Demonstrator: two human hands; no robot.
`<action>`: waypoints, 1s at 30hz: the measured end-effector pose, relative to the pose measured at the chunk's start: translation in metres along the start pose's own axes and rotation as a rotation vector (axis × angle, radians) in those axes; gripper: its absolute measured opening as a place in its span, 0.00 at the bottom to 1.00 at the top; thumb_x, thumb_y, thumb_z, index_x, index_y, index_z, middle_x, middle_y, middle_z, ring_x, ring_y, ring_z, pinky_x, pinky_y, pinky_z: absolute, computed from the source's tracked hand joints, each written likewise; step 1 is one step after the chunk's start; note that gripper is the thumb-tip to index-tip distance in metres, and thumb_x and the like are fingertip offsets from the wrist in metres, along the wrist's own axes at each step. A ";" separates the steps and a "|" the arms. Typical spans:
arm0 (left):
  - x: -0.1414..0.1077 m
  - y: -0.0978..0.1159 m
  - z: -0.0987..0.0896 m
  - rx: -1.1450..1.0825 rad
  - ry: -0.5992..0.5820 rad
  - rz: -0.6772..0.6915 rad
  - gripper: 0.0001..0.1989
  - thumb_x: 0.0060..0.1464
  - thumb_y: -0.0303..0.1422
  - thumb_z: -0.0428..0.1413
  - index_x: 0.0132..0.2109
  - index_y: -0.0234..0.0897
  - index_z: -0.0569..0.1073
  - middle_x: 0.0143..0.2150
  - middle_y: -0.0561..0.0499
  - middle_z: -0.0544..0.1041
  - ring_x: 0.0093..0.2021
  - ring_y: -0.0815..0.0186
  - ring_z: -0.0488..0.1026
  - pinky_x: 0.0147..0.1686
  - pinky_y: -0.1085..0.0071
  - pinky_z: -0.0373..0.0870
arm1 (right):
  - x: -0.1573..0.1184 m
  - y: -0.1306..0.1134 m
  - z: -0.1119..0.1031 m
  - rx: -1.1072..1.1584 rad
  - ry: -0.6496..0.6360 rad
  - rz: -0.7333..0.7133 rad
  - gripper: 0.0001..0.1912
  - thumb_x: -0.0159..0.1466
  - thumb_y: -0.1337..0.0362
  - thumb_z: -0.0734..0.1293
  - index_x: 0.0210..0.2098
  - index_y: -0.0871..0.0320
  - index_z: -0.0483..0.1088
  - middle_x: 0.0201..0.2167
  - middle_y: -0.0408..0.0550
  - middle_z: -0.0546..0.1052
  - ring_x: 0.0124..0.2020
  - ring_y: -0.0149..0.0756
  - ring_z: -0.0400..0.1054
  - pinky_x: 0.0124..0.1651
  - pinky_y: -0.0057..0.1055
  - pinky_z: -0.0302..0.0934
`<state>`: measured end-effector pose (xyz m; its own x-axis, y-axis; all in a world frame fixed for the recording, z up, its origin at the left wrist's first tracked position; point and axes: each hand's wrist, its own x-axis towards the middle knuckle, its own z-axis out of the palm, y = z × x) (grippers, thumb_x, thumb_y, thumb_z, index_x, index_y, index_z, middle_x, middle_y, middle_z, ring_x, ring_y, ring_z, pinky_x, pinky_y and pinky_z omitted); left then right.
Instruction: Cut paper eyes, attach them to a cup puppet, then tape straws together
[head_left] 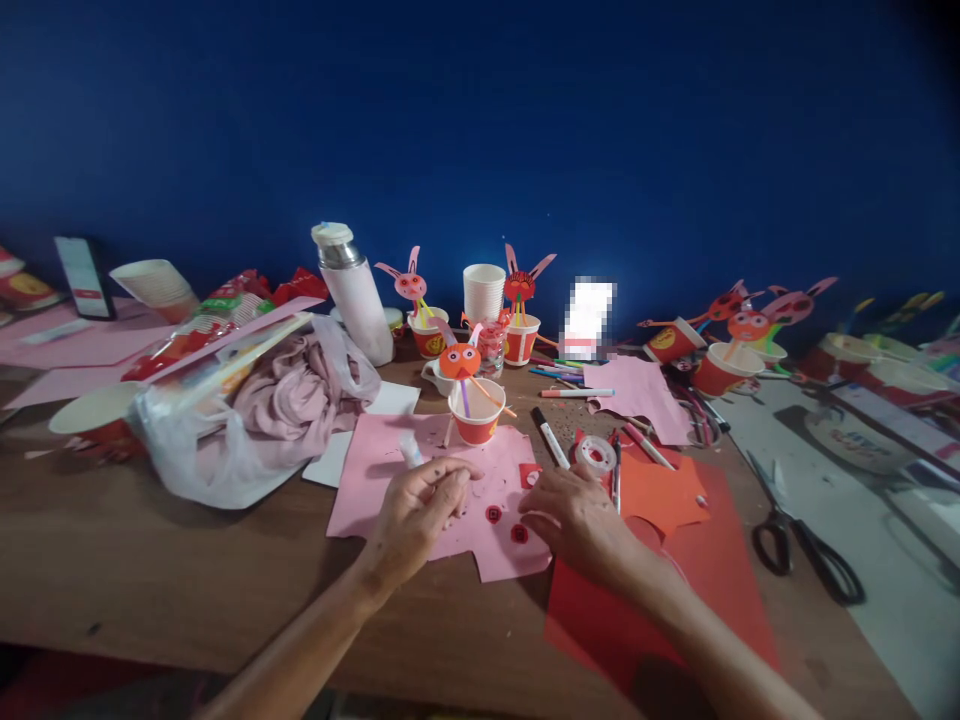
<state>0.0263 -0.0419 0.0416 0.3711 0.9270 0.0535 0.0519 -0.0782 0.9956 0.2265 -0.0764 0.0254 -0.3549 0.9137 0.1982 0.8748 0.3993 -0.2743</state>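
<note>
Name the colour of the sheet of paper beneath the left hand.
The sheet of paper is pink; the head view shows it best.

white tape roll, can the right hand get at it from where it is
Likely yes: the white tape roll lies just beyond the right hand, with its upper side uncovered and nothing tall seen between them.

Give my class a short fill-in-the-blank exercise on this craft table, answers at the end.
The left hand is over a paper sheet coloured ____.
Two small discs with dark centres near the right hand have ____ rims.
An orange paper face rises from a paper ____.
The scissors have handles coloured ____.

Missing words: pink; red; cup; black.
</note>
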 end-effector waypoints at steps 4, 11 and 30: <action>-0.016 -0.012 -0.002 0.083 -0.049 -0.107 0.16 0.53 0.40 0.48 0.38 0.31 0.72 0.19 0.57 0.60 0.19 0.74 0.56 0.18 0.78 0.54 | -0.002 -0.009 0.005 -0.011 -0.149 0.057 0.04 0.56 0.64 0.66 0.32 0.56 0.71 0.30 0.46 0.74 0.35 0.37 0.66 0.37 0.32 0.50; -0.026 -0.013 0.005 0.178 -0.153 -0.154 0.15 0.52 0.38 0.47 0.36 0.32 0.73 0.19 0.56 0.61 0.19 0.73 0.56 0.19 0.78 0.54 | 0.002 -0.009 0.006 0.004 -0.195 0.075 0.03 0.53 0.69 0.66 0.29 0.58 0.69 0.28 0.45 0.73 0.32 0.36 0.66 0.34 0.30 0.51; -0.010 -0.023 0.011 0.765 -0.444 0.329 0.12 0.56 0.26 0.43 0.32 0.36 0.71 0.30 0.50 0.70 0.32 0.68 0.67 0.33 0.74 0.62 | -0.032 -0.014 0.014 -0.058 -0.014 -0.098 0.08 0.62 0.69 0.60 0.33 0.55 0.70 0.29 0.45 0.73 0.32 0.34 0.65 0.44 0.37 0.47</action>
<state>0.0316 -0.0537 0.0169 0.7867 0.6031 0.1316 0.4173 -0.6767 0.6067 0.2210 -0.1103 0.0096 -0.4439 0.8717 0.2078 0.8531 0.4820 -0.1996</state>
